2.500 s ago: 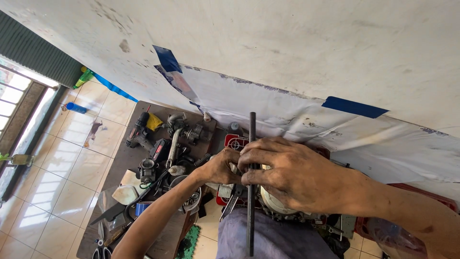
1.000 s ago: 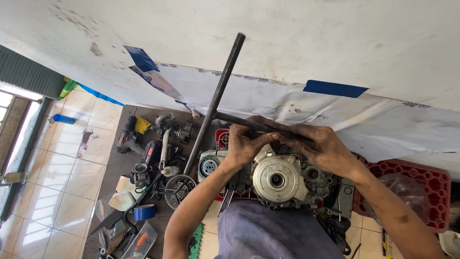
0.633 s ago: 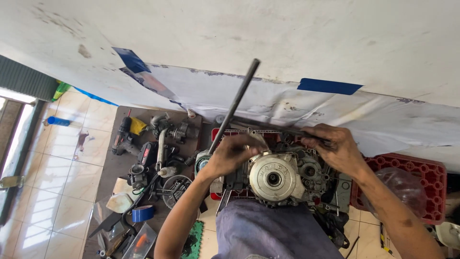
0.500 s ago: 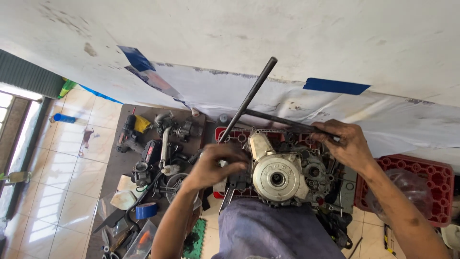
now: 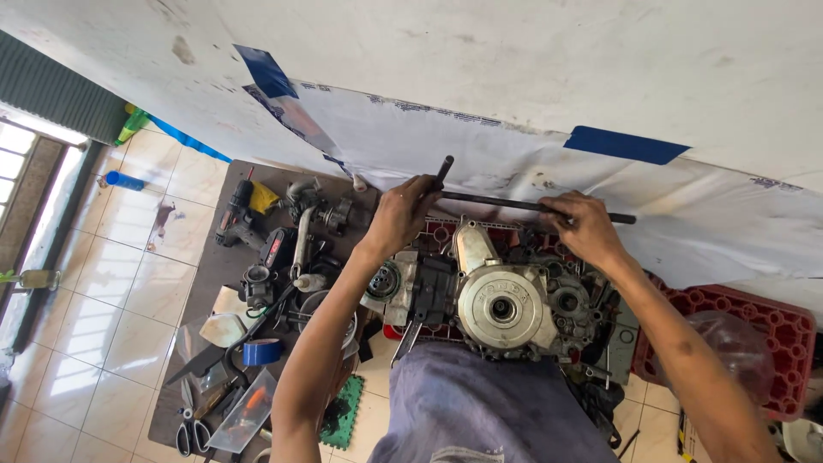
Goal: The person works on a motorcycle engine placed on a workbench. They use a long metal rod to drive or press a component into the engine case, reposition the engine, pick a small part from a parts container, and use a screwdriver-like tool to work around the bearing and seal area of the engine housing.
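My left hand (image 5: 401, 216) is closed around a dark metal rod (image 5: 443, 168) whose short end sticks up past my fingers. My right hand (image 5: 585, 228) grips a long dark steel bar (image 5: 506, 203) that lies almost level above a motorcycle engine (image 5: 501, 302). The bar runs from my left hand to beyond my right hand, and the two pieces seem to meet at my left hand. The engine, with its round silver side cover, sits just below both hands in front of my grey-clad lap (image 5: 489, 411).
A dark brown board (image 5: 195, 302) on the tiled floor at left carries a cordless drill (image 5: 237, 211), carburettor parts, blue tape (image 5: 261, 351) and scissors (image 5: 190, 435). A red plastic crate (image 5: 771, 343) stands at right. A taped white sheet (image 5: 686, 206) hangs behind.
The rod in my left hand has swung from a long diagonal to a short stub pointing at the camera. My left hand rose to the bar, and my right hand slid left along it.
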